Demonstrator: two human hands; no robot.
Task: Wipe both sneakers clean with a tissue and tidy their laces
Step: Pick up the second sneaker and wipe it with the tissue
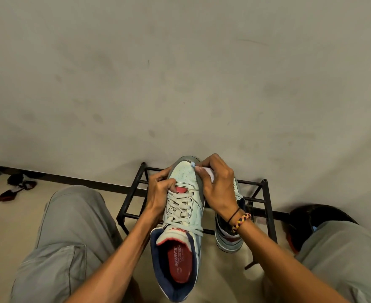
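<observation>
A white sneaker (185,213) with a navy collar, red insole and pale laces is held up in front of me, toe pointing away. My left hand (158,191) grips its left side near the lower laces. My right hand (217,184) pinches a crumpled white tissue (208,171) against the right edge of the toe box. The second sneaker (229,235) rests on the black metal rack (265,200) behind my right wrist, mostly hidden by it.
The rack stands against a stained pale wall (180,84) with a dark skirting strip. My knees in grey trousers frame the scene on both sides. Dark red-and-black footwear (16,189) lies on the floor at far left. A dark round object (311,224) sits at right.
</observation>
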